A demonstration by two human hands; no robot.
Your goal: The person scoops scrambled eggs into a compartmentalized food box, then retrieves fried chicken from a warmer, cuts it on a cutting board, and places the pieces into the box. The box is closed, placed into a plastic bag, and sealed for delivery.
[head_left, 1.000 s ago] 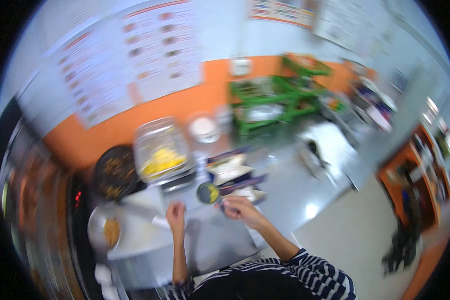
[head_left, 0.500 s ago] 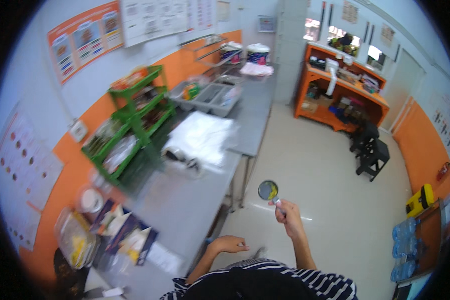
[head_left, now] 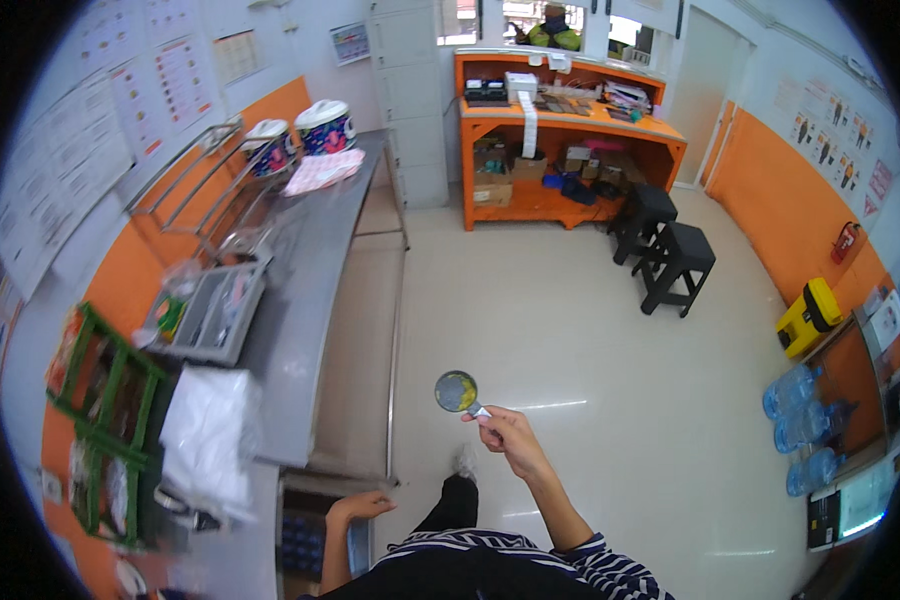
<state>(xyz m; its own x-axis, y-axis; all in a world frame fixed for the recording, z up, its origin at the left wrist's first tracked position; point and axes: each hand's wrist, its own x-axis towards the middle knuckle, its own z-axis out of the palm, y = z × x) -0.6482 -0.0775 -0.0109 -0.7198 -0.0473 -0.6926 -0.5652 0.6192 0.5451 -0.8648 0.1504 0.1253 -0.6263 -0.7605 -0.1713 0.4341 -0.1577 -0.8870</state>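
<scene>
My right hand (head_left: 510,438) is closed round the short handle of a small round metal scoop (head_left: 455,392), held out over the floor. Yellow bits lie along the right side of its bowl. At the edge of the steel counter hangs my left hand (head_left: 365,505), its fingers loosely stretched with nothing in them. Beside that hand, under the counter, dark round items (head_left: 302,545) stand on a shelf, too shadowed to name. White plastic bags or sheets (head_left: 208,430) lie on the counter farther left.
The steel counter (head_left: 300,330) runs along the left wall, bearing a green rack (head_left: 120,400), a grey divided tray (head_left: 232,325) and patterned tubs (head_left: 326,130). Ahead stands an orange desk (head_left: 570,120). Black stools (head_left: 682,255) and large water bottles (head_left: 800,420) are on the right.
My view has swung right and moved forward along the counter. The orange desk is nearer. The scoop stays in my right hand, and my left hand still hangs free.
</scene>
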